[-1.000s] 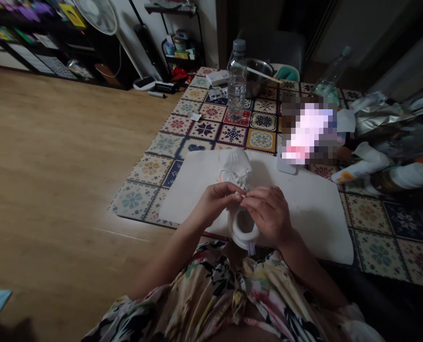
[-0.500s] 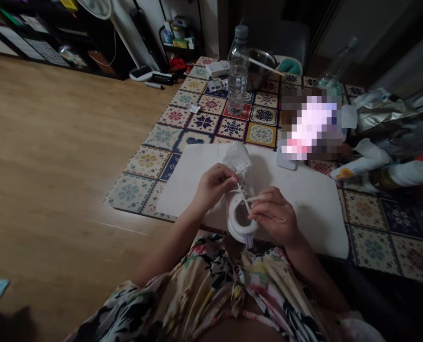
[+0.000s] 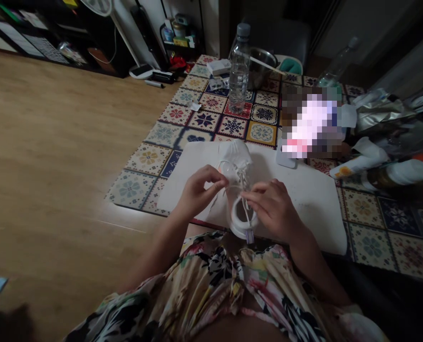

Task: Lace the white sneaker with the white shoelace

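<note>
A white sneaker (image 3: 235,153) lies on a white sheet (image 3: 314,213) at the table's near edge, toe pointing away from me and heel toward my lap. A purple tab shows at its heel. White shoelace (image 3: 244,178) bunches over the tongue area. My left hand (image 3: 204,190), left of the shoe, pinches a strand of the lace between thumb and forefinger. On the other side, my right hand (image 3: 273,204) is closed with its fingertips on the lace above the shoe's opening. The lace stretches between both hands; its finer path is too blurred to follow.
Beyond the sheet stand a clear plastic bottle (image 3: 239,71) and a metal pot (image 3: 263,64). A pixelated bright screen (image 3: 311,123) is at the right. Tubes, a white-capped jar (image 3: 410,172) and bags crowd the table's right side. Wooden floor (image 3: 54,156) lies left.
My left hand has moved left, away from the shoe's middle, drawing the lace strand out. My right hand has shifted slightly, its fingers now lower on the lace.
</note>
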Demonstrator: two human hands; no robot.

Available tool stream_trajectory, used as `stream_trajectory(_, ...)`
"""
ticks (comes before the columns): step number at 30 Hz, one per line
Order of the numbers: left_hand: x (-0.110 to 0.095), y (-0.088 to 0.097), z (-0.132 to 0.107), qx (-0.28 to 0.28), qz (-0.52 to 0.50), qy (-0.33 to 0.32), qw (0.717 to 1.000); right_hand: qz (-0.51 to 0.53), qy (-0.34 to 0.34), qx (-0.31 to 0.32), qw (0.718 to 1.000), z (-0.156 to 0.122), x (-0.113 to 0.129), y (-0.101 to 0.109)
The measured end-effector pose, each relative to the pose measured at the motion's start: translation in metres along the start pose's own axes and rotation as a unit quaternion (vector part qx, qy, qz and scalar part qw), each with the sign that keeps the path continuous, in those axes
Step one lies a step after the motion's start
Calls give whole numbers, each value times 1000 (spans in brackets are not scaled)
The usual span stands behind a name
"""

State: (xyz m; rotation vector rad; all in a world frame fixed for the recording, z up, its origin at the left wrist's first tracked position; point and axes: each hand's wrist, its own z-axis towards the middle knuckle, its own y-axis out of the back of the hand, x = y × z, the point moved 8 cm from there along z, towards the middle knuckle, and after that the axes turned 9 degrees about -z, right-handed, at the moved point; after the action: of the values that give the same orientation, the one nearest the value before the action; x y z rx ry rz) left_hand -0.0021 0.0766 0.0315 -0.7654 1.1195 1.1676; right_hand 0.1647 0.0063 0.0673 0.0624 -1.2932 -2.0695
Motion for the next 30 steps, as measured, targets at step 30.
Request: stream_trajectory(30, -3, -48, -13, 179, -45, -6, 983, 272, -163, -67, 946, -1, -28, -30)
